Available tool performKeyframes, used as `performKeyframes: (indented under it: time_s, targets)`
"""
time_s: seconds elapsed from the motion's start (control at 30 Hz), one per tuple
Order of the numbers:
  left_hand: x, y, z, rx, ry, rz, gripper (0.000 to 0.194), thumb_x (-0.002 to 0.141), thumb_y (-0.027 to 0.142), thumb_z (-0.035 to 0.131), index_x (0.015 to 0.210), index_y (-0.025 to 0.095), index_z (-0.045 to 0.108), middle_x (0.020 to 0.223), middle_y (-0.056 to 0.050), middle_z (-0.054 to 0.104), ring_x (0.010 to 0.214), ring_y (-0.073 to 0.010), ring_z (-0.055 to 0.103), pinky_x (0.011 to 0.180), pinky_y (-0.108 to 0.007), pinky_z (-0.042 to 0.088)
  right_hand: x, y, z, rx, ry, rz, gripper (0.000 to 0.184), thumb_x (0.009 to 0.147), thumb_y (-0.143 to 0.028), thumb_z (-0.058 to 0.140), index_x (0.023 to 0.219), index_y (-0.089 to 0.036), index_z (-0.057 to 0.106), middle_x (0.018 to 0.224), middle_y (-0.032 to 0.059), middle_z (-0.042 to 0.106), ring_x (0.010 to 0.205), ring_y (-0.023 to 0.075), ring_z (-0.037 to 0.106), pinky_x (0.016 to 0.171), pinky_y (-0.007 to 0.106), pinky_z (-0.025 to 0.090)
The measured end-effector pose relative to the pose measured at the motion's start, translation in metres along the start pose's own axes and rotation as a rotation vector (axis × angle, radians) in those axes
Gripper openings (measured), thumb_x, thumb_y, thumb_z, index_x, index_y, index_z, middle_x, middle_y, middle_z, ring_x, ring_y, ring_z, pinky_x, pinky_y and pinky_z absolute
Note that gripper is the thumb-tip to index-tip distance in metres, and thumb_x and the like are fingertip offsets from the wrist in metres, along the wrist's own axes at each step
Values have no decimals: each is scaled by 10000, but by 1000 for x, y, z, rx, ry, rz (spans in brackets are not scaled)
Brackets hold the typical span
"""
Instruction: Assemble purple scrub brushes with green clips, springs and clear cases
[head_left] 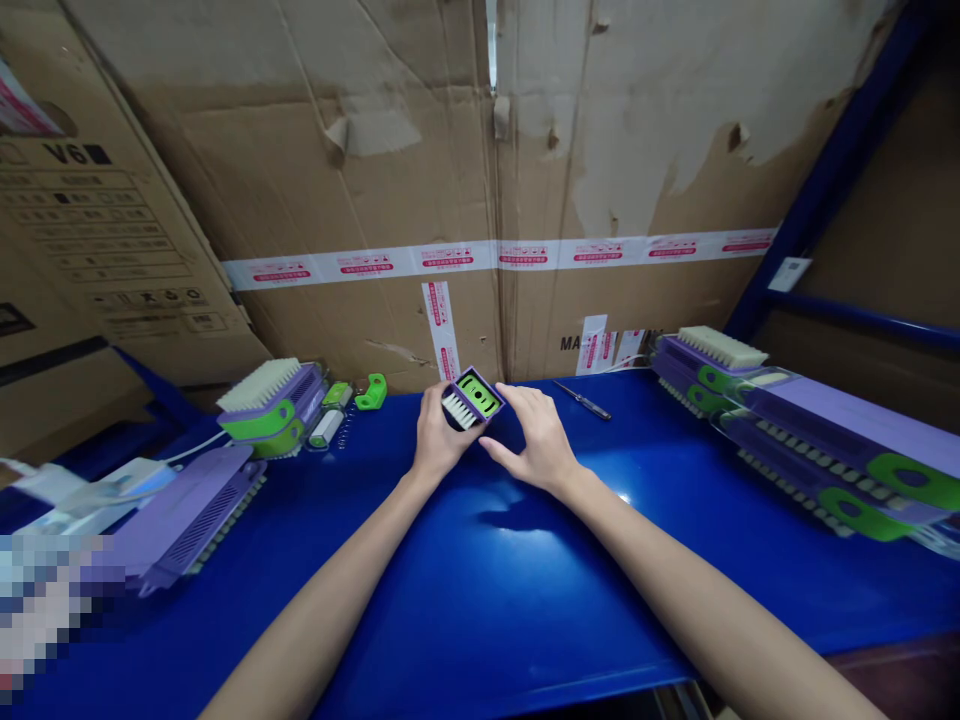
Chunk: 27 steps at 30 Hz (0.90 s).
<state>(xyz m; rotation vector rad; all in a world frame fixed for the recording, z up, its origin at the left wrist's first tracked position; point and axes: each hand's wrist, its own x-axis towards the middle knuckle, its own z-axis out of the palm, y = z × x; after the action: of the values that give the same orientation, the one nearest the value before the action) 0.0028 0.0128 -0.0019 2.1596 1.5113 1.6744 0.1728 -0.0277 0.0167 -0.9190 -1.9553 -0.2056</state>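
Note:
Near the middle of the blue table, my left hand [437,432] is closed around a purple brush [491,408]. The brush is tilted, its green slotted end facing up and its white bristles turned toward me. Just right of it is my right hand [541,436], thumb and fingers apart; its fingertips come close to the brush's edge, and I cannot tell whether they touch. Left of my hands lie a loose green bracket [371,392], a thin spring [345,430] and a small green-and-white part [328,420]. A screwdriver [582,400] rests beyond my right hand.
Stacked purple brushes [274,405] stand at the left, with a long purple brush [191,510] nearer me. A white power strip [97,500] and cables sit beside it. More purple brushes [817,430] are stacked at the right. Cardboard [375,180] walls the back; a blue post [810,170] rises right.

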Motion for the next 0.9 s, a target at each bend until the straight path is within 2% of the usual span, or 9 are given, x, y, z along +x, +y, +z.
performKeyframes:
  time_s: [0.1,0.23,0.37,0.5,0.57,0.67,0.77,0.83,0.9]
  targets:
    - [1,7,-3,-70,-74,-110,687,544,362,804,1127,184,487,1004,-67,657,939,-236,636,817,-365,515,0,12,-1,82,-73,-9,854,747,-502,645,1419,-134,269,1350,187,469,1246,284,432,1004,452,384]
    - [2,14,-8,-242,-204,-178,646,524,383,816,1066,166,538,986,-69,677,909,-229,648,801,-352,520,-2,31,1,121,-199,62,1069,640,-427,761,1463,-138,142,1438,205,356,1323,312,352,1051,478,347]
    - [2,18,-6,-444,-356,-200,638,511,371,830,1041,147,553,1001,-83,678,911,-223,648,814,-344,518,-3,38,3,186,-301,109,1076,624,-307,761,1470,-144,115,1426,217,371,1310,319,382,1044,479,356]
    - [2,19,-3,-499,-430,-202,645,541,386,816,1071,145,538,1030,-98,671,927,-229,642,839,-364,509,-4,35,4,266,-328,158,1012,651,-278,720,1467,-164,132,1387,189,433,1249,294,466,993,446,418]
    - [3,14,-6,-399,-454,-141,692,536,410,815,1111,149,532,1083,-117,651,980,-252,622,873,-397,493,-4,34,4,247,-300,168,998,649,-274,722,1464,-163,157,1388,191,426,1253,298,457,1005,450,406]
    - [8,-1,-16,-73,-481,39,791,514,469,809,1190,177,520,1181,-135,598,1100,-312,545,928,-462,444,-5,39,3,202,-276,190,1024,634,-255,741,1470,-194,153,1398,181,409,1265,305,434,1016,466,389]
    - [18,-18,-32,218,-467,195,605,669,471,684,1195,216,528,1195,-112,585,1117,-311,515,951,-474,406,-6,48,0,161,-269,234,1064,618,-245,763,1475,-227,132,1385,167,421,1260,310,434,998,482,399]
    - [25,-28,-45,438,-380,184,391,781,389,549,1122,200,573,1108,-127,611,1076,-313,524,925,-469,401,-6,54,-2,127,-268,255,1060,618,-233,766,1473,-235,139,1377,163,427,1259,312,431,995,487,398]
    - [32,-34,-58,695,-243,58,330,830,322,433,1052,141,598,1020,-183,607,1028,-348,522,860,-487,403,-6,59,-5,98,-266,269,1049,621,-229,765,1471,-228,150,1373,164,429,1259,310,427,1004,485,391]
